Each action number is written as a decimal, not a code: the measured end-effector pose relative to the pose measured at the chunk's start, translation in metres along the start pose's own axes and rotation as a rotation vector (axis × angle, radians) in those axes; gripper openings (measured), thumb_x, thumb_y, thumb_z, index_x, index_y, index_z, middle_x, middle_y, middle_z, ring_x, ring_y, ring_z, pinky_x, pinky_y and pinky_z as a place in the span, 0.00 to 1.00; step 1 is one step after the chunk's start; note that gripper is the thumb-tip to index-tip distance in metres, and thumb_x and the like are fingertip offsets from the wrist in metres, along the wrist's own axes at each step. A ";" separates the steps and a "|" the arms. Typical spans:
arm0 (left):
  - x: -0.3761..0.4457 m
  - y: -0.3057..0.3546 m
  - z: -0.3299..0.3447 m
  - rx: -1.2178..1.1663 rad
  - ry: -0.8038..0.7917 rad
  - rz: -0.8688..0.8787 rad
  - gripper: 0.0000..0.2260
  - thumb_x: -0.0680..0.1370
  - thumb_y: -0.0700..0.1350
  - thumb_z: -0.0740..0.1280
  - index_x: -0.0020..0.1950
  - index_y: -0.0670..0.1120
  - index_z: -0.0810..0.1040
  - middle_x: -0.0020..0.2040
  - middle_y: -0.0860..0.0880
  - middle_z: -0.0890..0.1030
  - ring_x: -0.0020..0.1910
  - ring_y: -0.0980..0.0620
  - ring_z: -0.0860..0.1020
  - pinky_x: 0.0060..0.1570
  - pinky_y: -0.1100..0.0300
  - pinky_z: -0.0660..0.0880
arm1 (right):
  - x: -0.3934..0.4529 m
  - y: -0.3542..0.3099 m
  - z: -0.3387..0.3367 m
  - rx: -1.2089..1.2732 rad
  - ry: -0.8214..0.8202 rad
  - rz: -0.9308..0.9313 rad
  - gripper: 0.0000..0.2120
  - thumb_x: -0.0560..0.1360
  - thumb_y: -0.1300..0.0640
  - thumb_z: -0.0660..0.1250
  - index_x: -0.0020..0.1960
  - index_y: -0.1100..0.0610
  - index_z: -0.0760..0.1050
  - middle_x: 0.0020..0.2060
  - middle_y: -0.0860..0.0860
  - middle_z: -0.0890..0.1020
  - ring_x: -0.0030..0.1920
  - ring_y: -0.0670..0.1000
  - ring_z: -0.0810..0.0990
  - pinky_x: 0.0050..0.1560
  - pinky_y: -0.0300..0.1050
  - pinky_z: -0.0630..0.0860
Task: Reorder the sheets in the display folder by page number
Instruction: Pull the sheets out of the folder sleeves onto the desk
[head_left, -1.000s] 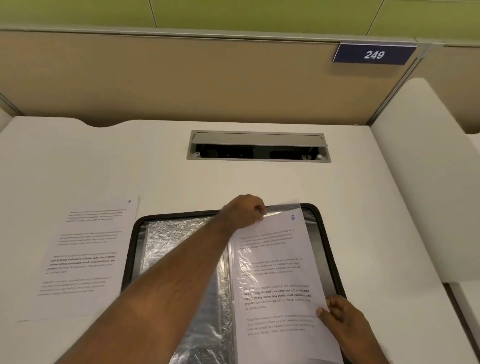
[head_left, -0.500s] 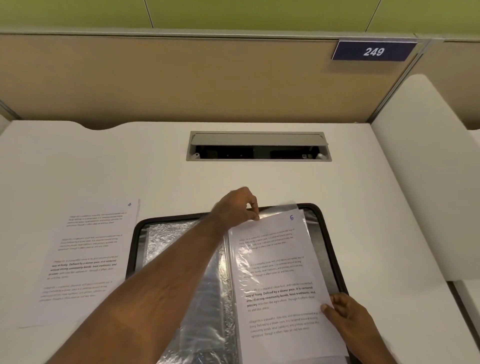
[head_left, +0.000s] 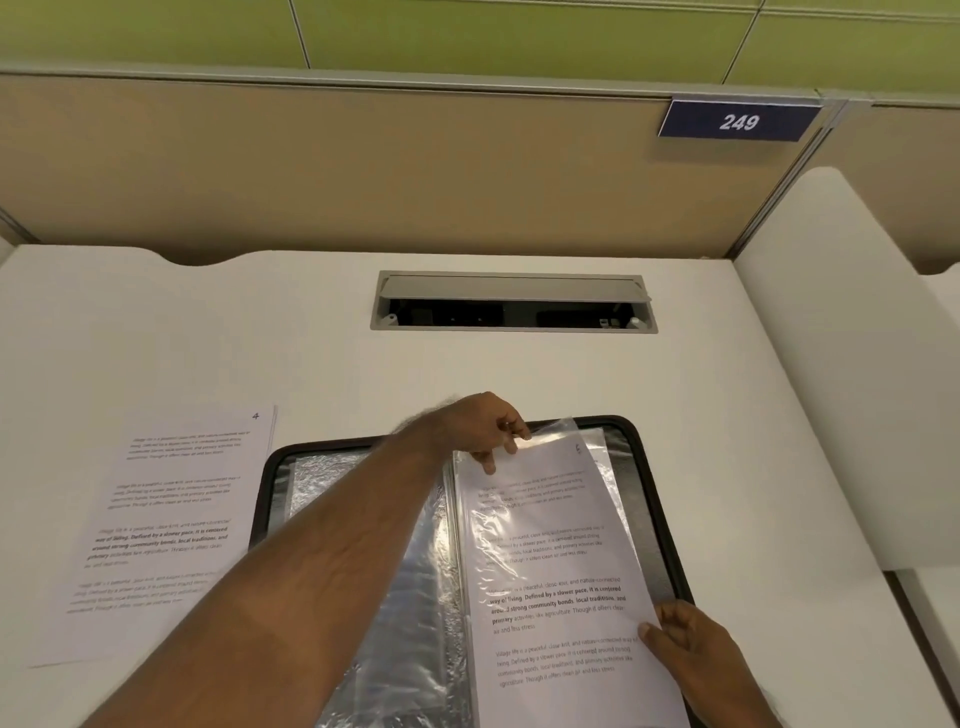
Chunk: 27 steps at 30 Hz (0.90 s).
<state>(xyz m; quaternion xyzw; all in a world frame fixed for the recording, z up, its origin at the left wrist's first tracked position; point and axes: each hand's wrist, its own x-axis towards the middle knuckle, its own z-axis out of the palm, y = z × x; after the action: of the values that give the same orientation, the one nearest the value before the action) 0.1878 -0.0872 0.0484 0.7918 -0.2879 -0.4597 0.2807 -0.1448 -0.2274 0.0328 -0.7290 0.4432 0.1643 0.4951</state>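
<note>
On the white desk (head_left: 519, 374) the black display folder (head_left: 636, 467) lay open, its near edge cut off, while the left hand (head_left: 488, 423) pinched the top of a clear sleeve (head_left: 608, 467) and the right hand (head_left: 696, 654) gripped a printed sheet (head_left: 561, 571) with an illegible page number, sheet 4 (head_left: 161, 519) lying left.
</note>
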 end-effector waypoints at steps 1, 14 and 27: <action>0.002 0.001 0.000 0.031 -0.024 -0.016 0.15 0.79 0.31 0.63 0.61 0.43 0.80 0.49 0.47 0.81 0.28 0.52 0.81 0.33 0.62 0.78 | 0.000 -0.001 0.000 0.001 -0.002 0.000 0.04 0.75 0.56 0.71 0.47 0.56 0.78 0.37 0.46 0.87 0.39 0.48 0.86 0.52 0.52 0.81; 0.019 0.008 0.014 0.217 0.025 -0.019 0.12 0.77 0.40 0.71 0.60 0.47 0.81 0.47 0.49 0.84 0.42 0.51 0.81 0.32 0.65 0.71 | -0.001 -0.001 -0.001 0.036 -0.038 0.002 0.05 0.76 0.57 0.71 0.49 0.56 0.77 0.38 0.47 0.87 0.39 0.49 0.86 0.50 0.50 0.81; 0.021 0.003 0.014 0.239 0.001 0.046 0.07 0.75 0.39 0.72 0.40 0.47 0.76 0.35 0.54 0.79 0.28 0.59 0.75 0.29 0.65 0.67 | 0.001 -0.001 -0.003 0.023 -0.023 -0.013 0.04 0.75 0.59 0.72 0.48 0.58 0.78 0.37 0.46 0.87 0.39 0.47 0.86 0.45 0.43 0.79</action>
<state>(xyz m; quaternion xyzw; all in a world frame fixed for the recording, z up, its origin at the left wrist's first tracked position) 0.1836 -0.1070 0.0328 0.8132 -0.3584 -0.4150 0.1951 -0.1440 -0.2302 0.0340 -0.7242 0.4344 0.1643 0.5097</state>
